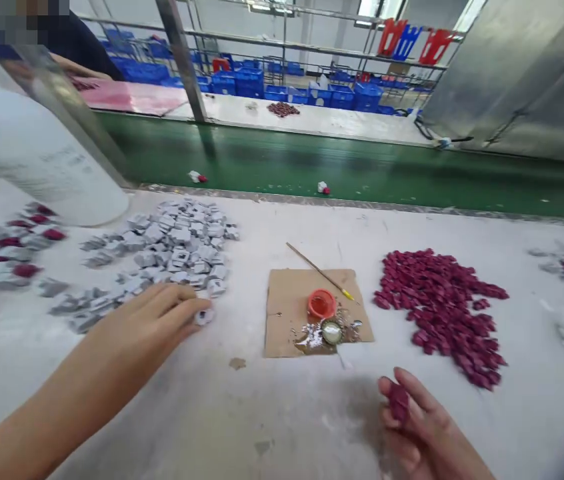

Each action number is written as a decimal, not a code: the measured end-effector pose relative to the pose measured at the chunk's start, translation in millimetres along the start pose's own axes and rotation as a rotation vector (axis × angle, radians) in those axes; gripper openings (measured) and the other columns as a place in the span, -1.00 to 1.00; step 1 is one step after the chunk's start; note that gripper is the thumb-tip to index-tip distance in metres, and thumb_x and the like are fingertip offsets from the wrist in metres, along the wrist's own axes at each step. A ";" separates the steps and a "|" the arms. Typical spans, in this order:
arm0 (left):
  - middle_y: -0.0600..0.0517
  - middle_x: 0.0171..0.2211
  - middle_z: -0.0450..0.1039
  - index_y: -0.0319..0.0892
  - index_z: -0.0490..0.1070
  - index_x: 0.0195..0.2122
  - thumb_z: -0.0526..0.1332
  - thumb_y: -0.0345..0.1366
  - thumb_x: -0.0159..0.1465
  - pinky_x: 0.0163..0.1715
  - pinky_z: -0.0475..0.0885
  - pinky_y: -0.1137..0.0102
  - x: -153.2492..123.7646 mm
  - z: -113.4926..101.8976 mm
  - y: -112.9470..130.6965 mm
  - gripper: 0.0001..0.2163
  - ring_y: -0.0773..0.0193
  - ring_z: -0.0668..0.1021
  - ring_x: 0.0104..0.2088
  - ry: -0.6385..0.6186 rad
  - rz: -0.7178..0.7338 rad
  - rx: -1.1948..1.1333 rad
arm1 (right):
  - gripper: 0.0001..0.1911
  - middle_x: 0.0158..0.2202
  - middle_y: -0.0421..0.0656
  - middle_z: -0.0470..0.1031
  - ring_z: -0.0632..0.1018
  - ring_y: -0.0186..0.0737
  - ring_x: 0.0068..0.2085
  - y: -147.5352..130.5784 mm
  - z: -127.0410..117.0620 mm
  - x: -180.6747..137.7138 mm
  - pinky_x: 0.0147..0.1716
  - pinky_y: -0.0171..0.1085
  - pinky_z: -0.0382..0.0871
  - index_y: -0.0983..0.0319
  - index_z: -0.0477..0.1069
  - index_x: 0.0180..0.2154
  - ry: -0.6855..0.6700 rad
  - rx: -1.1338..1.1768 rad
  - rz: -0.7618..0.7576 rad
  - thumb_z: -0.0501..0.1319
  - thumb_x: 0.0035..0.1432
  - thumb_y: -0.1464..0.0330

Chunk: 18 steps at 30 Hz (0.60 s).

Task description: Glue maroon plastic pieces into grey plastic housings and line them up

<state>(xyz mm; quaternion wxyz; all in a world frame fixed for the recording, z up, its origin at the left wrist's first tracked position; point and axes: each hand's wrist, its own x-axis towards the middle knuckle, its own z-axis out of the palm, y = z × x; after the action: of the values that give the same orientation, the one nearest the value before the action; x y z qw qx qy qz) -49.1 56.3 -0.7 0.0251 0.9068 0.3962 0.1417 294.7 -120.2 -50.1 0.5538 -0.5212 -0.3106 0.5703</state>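
Observation:
My left hand [155, 319] reaches across the white table and its fingertips pinch a small grey piece [204, 316] at the near edge of a heap of grey pieces [177, 248]. Low at the right, my right hand [419, 427] is curled round a dark red piece [398, 402]. Beyond that hand lies a pile of dark red pieces [445, 312]. Between my hands sits a cardboard square [287, 313] with an orange cap [321, 303], a small round glue pot [332, 331] and a thin brush stick [319, 270].
Joined grey-and-red pieces [5, 257] lie at the far left by a large white roll [32, 157]. A green conveyor belt [362, 170] runs behind the table, carrying two small pieces. Another person's arm [75, 67] shows at the top left. Blue crates [242, 81] stand beyond.

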 end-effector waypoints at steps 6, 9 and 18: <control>0.11 -0.22 0.51 0.09 0.45 -0.12 0.23 -0.16 0.26 -0.35 0.52 0.57 -32.2 6.7 51.7 -0.83 0.28 0.61 -0.30 0.158 -0.137 -0.543 | -0.72 -0.20 -0.04 0.60 0.61 -0.15 -0.34 -10.8 40.1 -13.9 -0.48 -0.26 0.58 0.13 0.55 -0.17 0.126 0.001 -0.005 0.29 0.19 0.11; 0.15 -0.21 0.57 0.10 0.48 -0.17 0.26 -0.37 0.19 -0.39 0.54 0.66 -36.2 12.6 93.7 -0.77 0.34 0.64 -0.30 0.128 -0.217 -0.958 | -0.76 -0.27 -0.07 0.61 0.62 -0.15 -0.34 -12.2 51.0 -15.8 -0.39 -0.25 0.60 0.17 0.56 -0.33 0.234 0.060 -0.004 0.43 0.03 0.16; 0.25 -0.37 0.52 0.05 0.50 -0.29 0.47 -0.46 -0.02 -0.39 0.49 0.69 -36.1 39.1 150.4 -0.67 0.47 0.58 -0.45 0.098 -0.471 -1.504 | -0.69 -0.21 -0.06 0.61 0.62 -0.16 -0.28 -20.9 59.7 -21.2 -0.32 -0.30 0.58 0.12 0.60 -0.38 0.340 0.219 0.128 0.58 -0.24 0.28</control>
<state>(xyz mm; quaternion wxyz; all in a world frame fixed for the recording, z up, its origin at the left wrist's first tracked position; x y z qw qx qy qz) 45.4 -70.3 -23.1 0.6435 0.5315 0.3762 0.4024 241.8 -123.0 -9.6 0.6142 -0.5652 -0.1149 0.5386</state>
